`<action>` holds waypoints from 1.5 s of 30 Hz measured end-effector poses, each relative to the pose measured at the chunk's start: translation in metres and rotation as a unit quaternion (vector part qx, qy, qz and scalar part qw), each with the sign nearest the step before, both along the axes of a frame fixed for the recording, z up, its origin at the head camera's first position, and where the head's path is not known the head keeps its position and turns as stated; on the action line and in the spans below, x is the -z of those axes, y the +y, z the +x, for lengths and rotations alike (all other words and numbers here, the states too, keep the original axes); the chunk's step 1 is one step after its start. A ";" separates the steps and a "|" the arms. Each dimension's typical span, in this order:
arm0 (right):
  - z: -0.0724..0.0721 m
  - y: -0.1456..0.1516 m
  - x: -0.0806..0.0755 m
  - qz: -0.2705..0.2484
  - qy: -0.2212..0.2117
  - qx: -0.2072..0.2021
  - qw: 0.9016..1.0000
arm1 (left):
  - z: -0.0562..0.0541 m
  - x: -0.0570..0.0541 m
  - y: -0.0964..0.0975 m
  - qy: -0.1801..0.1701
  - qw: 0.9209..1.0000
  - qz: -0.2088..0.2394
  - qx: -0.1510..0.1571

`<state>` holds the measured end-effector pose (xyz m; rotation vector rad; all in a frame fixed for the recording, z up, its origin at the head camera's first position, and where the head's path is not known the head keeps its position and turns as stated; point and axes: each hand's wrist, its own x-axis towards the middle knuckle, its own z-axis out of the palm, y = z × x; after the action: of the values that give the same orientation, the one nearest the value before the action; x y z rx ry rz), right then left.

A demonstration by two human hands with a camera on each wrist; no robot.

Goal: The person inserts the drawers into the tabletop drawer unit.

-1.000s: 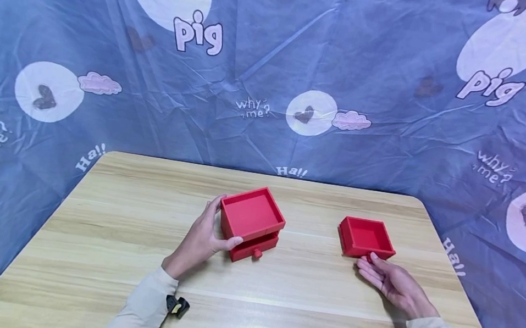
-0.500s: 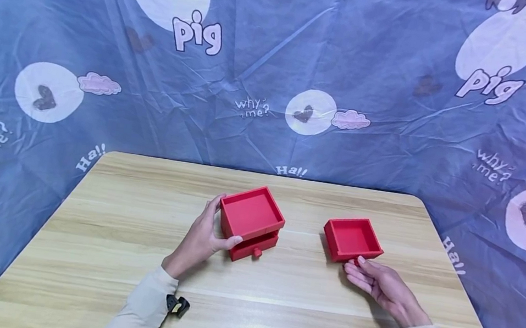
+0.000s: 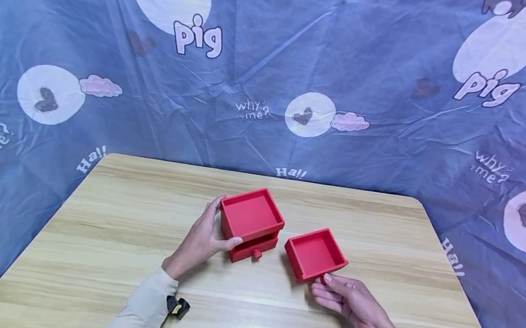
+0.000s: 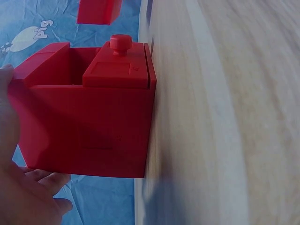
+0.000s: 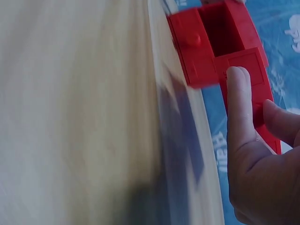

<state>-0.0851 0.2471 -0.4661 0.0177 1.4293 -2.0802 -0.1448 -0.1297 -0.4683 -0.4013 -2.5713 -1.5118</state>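
Note:
My left hand (image 3: 196, 245) holds a small red cabinet (image 3: 252, 215) on the table, thumb at its front edge and fingers behind its left side. A shallow recess forms the cabinet's top. In the left wrist view its upper slot (image 4: 82, 63) is empty, and a lower drawer (image 4: 116, 70) with a round knob (image 4: 120, 43) sits beneath. To the right, my right hand (image 3: 356, 308) pinches the knob of a loose, empty red drawer (image 3: 316, 253). That drawer is raised and tilted, with its shadow on the wood. The right wrist view shows the drawer front (image 5: 241, 63) close to the open slot.
The wooden table (image 3: 139, 192) runs back to a blue printed cloth (image 3: 235, 71) hanging behind it. A small black device (image 3: 177, 307) is strapped at the left sleeve (image 3: 145, 298).
My right hand has carried the loose drawer left and nearer to me, closer to the cabinet, turning it slightly. My left hand and the cabinet have stayed in place.

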 end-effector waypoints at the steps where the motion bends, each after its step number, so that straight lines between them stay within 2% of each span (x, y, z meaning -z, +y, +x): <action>1: 0.002 -0.004 0.001 -0.004 0.001 -0.003 1.000 | 0.000 0.000 0.000 -0.002 1.000 0.000 -0.001; 9: 0.016 -0.031 0.003 -0.004 0.004 -0.023 1.000 | 0.002 0.002 -0.001 -0.003 1.000 -0.003 -0.004; 15: 0.022 -0.047 0.003 -0.009 0.008 -0.032 0.999 | 0.001 0.001 0.000 0.002 1.000 -0.005 0.000; 25: 0.025 -0.067 0.003 0.004 0.012 -0.034 0.999 | 0.001 0.001 0.000 0.002 1.000 -0.010 -0.002; 37: 0.024 -0.082 0.001 0.025 0.020 -0.014 0.999 | 0.001 -0.004 -0.002 -0.025 1.000 -0.008 0.011; 45: 0.023 -0.093 -0.001 0.018 0.023 -0.018 0.999 | 0.000 -0.006 -0.003 -0.042 0.999 -0.014 0.015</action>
<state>-0.0617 0.1540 -0.4651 -0.0415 1.4834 -2.0392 -0.1446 -0.1323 -0.4619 -0.3902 -2.6643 -1.5353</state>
